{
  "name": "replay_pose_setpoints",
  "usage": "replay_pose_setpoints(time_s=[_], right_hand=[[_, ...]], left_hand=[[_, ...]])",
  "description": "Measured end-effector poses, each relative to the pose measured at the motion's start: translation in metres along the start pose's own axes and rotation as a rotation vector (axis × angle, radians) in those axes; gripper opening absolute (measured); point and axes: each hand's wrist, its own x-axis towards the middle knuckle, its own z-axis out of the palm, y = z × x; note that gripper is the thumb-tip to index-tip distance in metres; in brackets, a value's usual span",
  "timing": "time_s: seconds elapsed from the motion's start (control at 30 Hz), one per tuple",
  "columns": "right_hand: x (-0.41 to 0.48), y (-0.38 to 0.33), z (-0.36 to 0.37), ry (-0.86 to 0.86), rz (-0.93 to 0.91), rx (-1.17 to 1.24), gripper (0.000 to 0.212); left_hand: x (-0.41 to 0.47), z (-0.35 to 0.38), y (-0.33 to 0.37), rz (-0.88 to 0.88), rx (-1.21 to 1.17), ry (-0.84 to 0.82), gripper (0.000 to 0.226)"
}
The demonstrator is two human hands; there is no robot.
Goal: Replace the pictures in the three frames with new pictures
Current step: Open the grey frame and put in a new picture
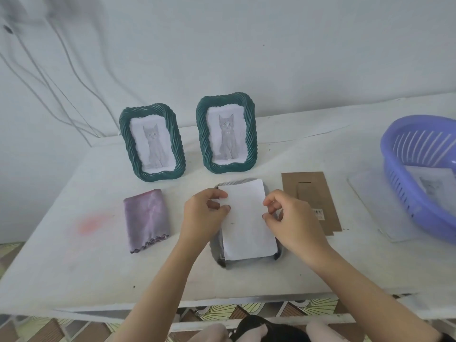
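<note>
Two green twisted-rim frames stand upright at the back, the left frame (152,141) and the right frame (227,132), each showing a grey cat picture. A third frame (277,254) lies face down in the middle, mostly covered by a white paper picture (246,220) lying blank side up. My left hand (204,215) pinches the paper's upper left edge. My right hand (291,218) pinches its right edge. A brown cardboard backing (311,193) lies flat just right of the frame.
A folded purple cloth (146,223) lies to the left. A purple plastic basket (419,174) at the right edge holds a cat picture and sits partly over a clear sheet (380,211). The table's front edge (222,299) runs close to me.
</note>
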Motion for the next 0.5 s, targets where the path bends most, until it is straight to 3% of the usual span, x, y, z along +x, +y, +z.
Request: replay_pose_setpoints(time_s=[0.27, 0.43, 0.5], right_hand=[[0.0, 0.003, 0.003, -0.038, -0.033, -0.169, 0.027], [-0.002, 0.006, 0.004, -0.06, -0.04, -0.17, 0.032], [-0.001, 0.006, 0.005, -0.066, -0.045, -0.17, 0.033]], left_hand=[[-0.001, 0.0, -0.016, 0.265, 0.473, 0.019, 0.031], [-0.006, -0.003, -0.026, 0.319, 0.626, -0.124, 0.08], [-0.005, -0.004, -0.029, 0.319, 0.692, -0.169, 0.086]])
